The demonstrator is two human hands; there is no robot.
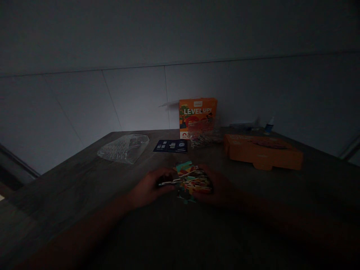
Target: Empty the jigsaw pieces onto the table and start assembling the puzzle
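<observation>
In the dim light, a thick clump of colourful puzzle pieces (192, 180) with pale edges sits between my two hands, low over the near part of the table. My left hand (150, 187) is curled round the clump's left side, thumb below and fingers above. On the opposite side my right hand (215, 187) grips the larger part of the clump. Some teal and orange pieces stick out at the top and bottom. Whether the lowest ones touch the table is too dark to tell.
An orange LEVEL UP! box (198, 108) stands at the table's back, with a clear plastic bag (206, 137) before it. A dark blue leaflet (170, 146) lies left of that bag. Another plastic bag (123, 149), an orange carton (261, 152) and a small bottle (269, 126) surround them.
</observation>
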